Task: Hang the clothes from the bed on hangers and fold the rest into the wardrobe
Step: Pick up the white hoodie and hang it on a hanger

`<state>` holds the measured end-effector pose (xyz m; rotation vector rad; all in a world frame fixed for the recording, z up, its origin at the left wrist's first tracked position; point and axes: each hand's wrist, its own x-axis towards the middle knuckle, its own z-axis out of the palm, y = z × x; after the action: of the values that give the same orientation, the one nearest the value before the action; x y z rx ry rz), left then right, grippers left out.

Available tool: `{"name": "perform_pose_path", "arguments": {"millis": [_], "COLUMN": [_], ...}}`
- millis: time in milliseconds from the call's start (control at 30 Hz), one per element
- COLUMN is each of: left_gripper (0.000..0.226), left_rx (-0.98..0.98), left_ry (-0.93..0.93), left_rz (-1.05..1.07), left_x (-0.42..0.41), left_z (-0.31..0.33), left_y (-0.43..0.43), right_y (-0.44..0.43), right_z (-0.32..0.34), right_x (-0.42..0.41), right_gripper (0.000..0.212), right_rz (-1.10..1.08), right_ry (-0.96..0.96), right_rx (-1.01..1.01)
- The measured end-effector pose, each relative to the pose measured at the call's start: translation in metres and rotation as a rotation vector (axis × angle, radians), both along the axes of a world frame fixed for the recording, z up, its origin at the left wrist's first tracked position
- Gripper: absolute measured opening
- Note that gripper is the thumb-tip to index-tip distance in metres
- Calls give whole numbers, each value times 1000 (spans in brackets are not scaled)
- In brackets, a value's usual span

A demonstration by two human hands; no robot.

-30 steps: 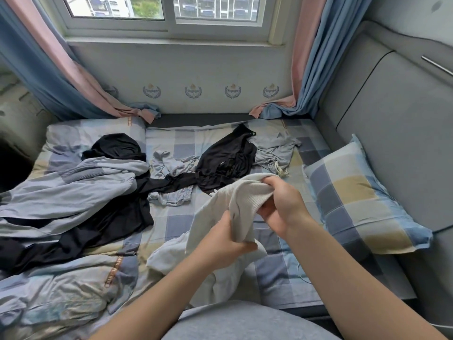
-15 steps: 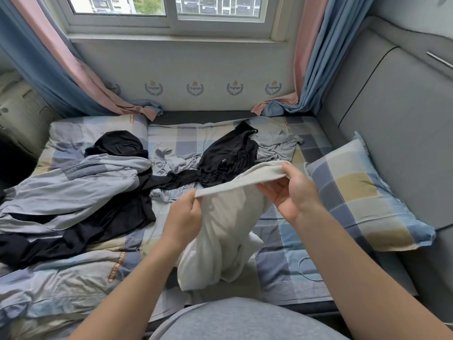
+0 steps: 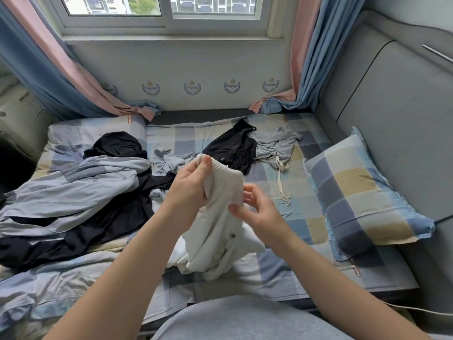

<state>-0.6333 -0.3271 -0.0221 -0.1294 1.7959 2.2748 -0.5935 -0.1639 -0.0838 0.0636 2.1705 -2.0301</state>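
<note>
A white garment [image 3: 218, 231] hangs bunched above the checked bed [image 3: 304, 217]. My left hand [image 3: 190, 182] grips its ribbed top edge, raised over the bed's middle. Just below and to the right, my right hand [image 3: 257, 209] pinches the cloth lower down with thumb and fingers. More clothes lie on the bed: a black garment [image 3: 232, 148] and a grey one with drawstrings [image 3: 274, 146] at the back, a small grey piece [image 3: 169, 160] in the middle, a light grey-blue jacket [image 3: 73, 185] over long black cloth [image 3: 93, 224] at the left.
A checked pillow [image 3: 360, 195] leans against the grey padded headboard [image 3: 392, 114] on the right. Another pillow [image 3: 81, 133] lies at the back left. Blue and pink curtains [image 3: 56, 69] hang either side of the window [image 3: 161, 8]. No wardrobe or hangers show.
The white garment was stretched flat between both hands; now my left hand has risen with its top edge bunched, and my right hand has let go of the edge and taken the cloth lower down.
</note>
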Motion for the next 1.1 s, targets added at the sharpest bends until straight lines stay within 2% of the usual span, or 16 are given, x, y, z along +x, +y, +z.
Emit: {"name": "perform_pose_path", "arguments": {"millis": [67,200,267,367,433,500,600,700,867,933,1033,1100], "left_gripper": [30,30,35,33,28,23,28,49,33,36,41,28], "left_rx": [31,73,100,94,-17,-224,-466,-511,-609,-644,-641,-646], "left_ry": [5,57,77,104,124,129,19,-20,20,25,122,186], "left_rz": [-15,-2,15,49,76,87,-53,-179,-464,-555,-564,-495], "left_x": [5,6,3,-2,-6,-12,-15,-12,2,9,17,19], "left_z": [9,22,24,22,16,5,-14,-29,-53,-65,-76,-81], "left_y": [4,6,2,-8,-15,-21,-25,-21,-3,2,10,16], "right_y": [-5,4,14,31,39,43,42,35,16,12,11,13], "right_z": [-13,-49,-69,-88,-90,-85,-65,-38,4,18,37,47], "right_x": [0,-7,-6,-4,-4,-8,-16,-20,-19,-19,-17,-17], "right_gripper": [32,8,16,24,30,34,34,32,27,27,27,25], "right_rz": [34,10,42,28,-30,-109,-178,-164,-145,-164,-188,-183], "right_ry": [-20,-105,-186,-233,-235,-249,-232,-202,-137,-104,-50,-24], "right_rx": [68,328,423,430,398,323,202,107,-12,-69,-177,-254]}}
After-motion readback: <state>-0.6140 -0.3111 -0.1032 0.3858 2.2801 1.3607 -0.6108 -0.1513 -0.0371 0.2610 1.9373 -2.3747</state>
